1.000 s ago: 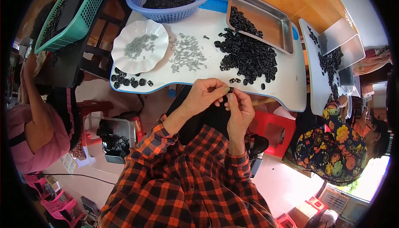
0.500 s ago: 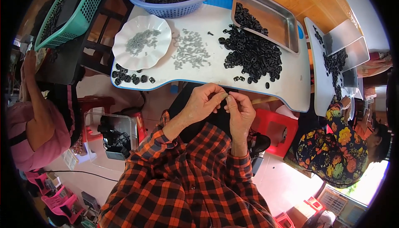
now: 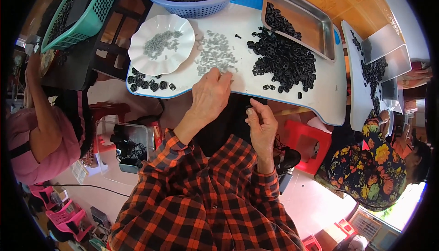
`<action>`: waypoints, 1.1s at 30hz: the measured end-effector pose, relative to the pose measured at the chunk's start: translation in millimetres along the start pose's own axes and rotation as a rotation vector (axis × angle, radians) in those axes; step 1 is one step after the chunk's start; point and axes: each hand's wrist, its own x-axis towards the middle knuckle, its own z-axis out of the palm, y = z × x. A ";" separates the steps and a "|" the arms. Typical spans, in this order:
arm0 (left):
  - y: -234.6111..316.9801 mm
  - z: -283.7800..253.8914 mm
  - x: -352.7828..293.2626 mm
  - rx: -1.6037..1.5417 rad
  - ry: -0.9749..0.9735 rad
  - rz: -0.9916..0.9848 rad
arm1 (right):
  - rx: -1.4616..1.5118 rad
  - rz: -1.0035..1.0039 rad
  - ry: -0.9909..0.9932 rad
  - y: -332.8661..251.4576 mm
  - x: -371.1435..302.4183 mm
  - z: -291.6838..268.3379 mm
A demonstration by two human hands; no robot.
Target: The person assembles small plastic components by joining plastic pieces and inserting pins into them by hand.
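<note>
My left hand [image 3: 211,96] is at the table's front edge, its fingers bent and pinched together beside the nearest of the small grey pieces [image 3: 215,52] spread on the white table. Whatever lies between its fingertips is hidden. Just off the edge, over my lap, my right hand [image 3: 262,125] has its fingers curled round a small black plastic part [image 3: 248,107], of which only a bit shows. A heap of black two-holed plastic parts [image 3: 286,63] lies on the right of the table. More grey pieces fill the middle of a white scalloped plate [image 3: 137,55] on the left.
A blue-purple basket [image 3: 196,9] of black parts stands at the back, a tilted metal tray [image 3: 320,17] at back right. Several black pieces [image 3: 146,84] lie at the front left corner. Co-workers sit at left and right; a red stool [image 3: 307,145] stands by my right arm.
My hands were together over my lap; now the left has moved forward to the grey pieces. The right stays near its place, its thumb and index finger further apart. The view has shifted slightly.
</note>
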 end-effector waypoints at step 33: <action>-10.3 -3.8 12.2 0.027 -0.037 0.128 | 0.146 0.136 -0.023 2.0 -1.4 5.3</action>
